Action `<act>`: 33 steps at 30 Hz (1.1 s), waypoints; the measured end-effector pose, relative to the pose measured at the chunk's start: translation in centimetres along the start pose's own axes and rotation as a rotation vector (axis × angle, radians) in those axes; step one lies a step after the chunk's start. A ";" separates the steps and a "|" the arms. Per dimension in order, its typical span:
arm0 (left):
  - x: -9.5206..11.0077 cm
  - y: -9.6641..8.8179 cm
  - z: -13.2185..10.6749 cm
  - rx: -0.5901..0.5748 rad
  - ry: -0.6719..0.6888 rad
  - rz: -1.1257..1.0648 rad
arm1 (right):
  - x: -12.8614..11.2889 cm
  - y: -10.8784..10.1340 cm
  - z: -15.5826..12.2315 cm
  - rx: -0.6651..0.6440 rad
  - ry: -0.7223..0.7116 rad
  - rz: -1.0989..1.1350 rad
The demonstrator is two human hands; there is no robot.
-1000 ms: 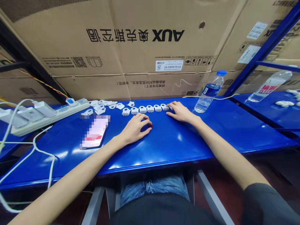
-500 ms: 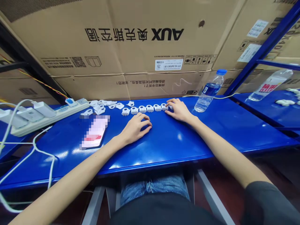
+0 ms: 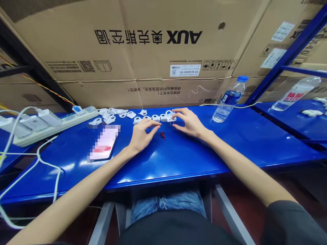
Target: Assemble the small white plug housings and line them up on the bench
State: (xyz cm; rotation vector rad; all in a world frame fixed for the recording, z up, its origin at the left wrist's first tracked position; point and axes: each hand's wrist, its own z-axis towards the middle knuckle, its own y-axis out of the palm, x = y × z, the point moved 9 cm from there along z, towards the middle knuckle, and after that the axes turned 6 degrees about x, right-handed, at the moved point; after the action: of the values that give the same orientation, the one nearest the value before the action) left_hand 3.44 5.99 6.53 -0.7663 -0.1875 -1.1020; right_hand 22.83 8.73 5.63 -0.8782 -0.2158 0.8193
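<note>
- Both hands had moved since half a second ago. The right hand (image 3: 187, 121) had slid over toward the left one, and the left hand (image 3: 141, 134) had lifted its fingertips up a little. So the two hands were now near each other, each with its own small thing.
- The big cardboard box (image 3: 150, 61) stood behind everything, its words upside down. It had not moved.
- The blue counter (image 3: 194, 153) held all the things. A long white power strip (image 3: 57, 127) lay at its left end.
- The water bottle (image 3: 227, 100) stood near the box, to the right of the right hand. The phone (image 3: 106, 143) lay flat, to the left of the left hand. Both were in the same spots.
- The row of white pieces (image 3: 156, 119) sat near the box. More loose pieces (image 3: 131, 114) lay in a heap to the left.
- One white piece (image 3: 170, 119) was now in the right hand, in front of the row's end. The right fingers were clamped on its edge.
- The red bits (image 3: 162, 135) sat in a little pile between the hands. Before, the left hand hid them.
- The left fingers were pinched together, it seemed on a tiny red bit (image 3: 160, 125), too small to be sure.
</note>
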 end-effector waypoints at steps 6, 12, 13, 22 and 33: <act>0.1 -0.6 0.1 0.061 -0.015 -0.006 | -4.6 0.2 0.2 0.026 -0.142 0.065; -0.1 -0.4 -0.1 0.061 -0.035 0.006 | -5.3 -0.4 0.2 0.052 -0.173 0.003; -0.1 -0.4 -0.1 0.058 -0.029 0.010 | -5.3 -0.4 0.2 0.047 -0.173 -0.007; 0.4 -0.6 0.0 0.087 0.051 0.071 | -6.1 0.5 -0.1 0.008 -0.252 -0.082; 0.8 -1.2 -0.1 0.117 0.074 0.184 | -6.3 0.3 -0.2 0.023 -0.245 -0.063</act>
State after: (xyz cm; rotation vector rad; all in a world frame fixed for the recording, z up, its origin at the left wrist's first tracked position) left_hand 2.78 5.09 7.36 -0.6246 -0.1151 -0.9352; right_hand 18.44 4.28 6.22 -0.7453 -0.4460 0.8682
